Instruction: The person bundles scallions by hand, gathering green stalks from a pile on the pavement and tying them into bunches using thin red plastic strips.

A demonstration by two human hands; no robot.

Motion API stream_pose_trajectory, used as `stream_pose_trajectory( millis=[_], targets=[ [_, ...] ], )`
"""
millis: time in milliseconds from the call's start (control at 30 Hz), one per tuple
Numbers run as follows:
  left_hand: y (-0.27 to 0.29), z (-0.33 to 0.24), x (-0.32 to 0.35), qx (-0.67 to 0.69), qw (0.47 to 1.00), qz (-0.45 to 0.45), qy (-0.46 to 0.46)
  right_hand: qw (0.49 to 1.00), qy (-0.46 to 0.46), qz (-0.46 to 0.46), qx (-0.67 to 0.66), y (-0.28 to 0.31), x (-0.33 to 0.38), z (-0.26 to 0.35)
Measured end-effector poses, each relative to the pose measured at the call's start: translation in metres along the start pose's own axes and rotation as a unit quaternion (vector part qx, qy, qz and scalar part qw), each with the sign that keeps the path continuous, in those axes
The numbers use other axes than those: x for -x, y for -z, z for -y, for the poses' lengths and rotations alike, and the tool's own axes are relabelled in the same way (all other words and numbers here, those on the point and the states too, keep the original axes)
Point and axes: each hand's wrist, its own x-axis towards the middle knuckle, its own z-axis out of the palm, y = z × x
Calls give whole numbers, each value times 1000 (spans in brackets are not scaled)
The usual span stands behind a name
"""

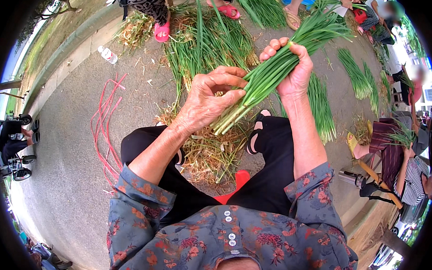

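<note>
A thick bunch of garlic chives (268,79) lies slantwise in front of me, pale cut ends toward my lap and leafy tips pointing far right. My right hand (297,78) is wrapped round its upper part, with the fingers coming round the far side. Something small and yellow shows by that thumb. Lower down, my left hand (209,94) is closed with thumb and fingers pinched against the stalks near the pale ends. Whether a single stalk or leaf is between those fingertips is hidden. Below the bunch, a heap of dry trimmed leaves (210,156) lies between my feet.
A large pile of chives (214,44) lies ahead, with sorted bunches (320,107) at the right. Red plastic strips (103,124) and a white bottle (107,54) lie at the left. Part of a red stool (241,178) shows beneath me. Other people sit ahead and at the right.
</note>
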Motion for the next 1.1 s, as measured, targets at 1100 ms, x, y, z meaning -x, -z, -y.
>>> stream_pose_trajectory(
  millis=[1100],
  targets=[
    [18,-3,2,93,981,-165,35,991,38,-78,-101,28,-8,41]
  ],
)
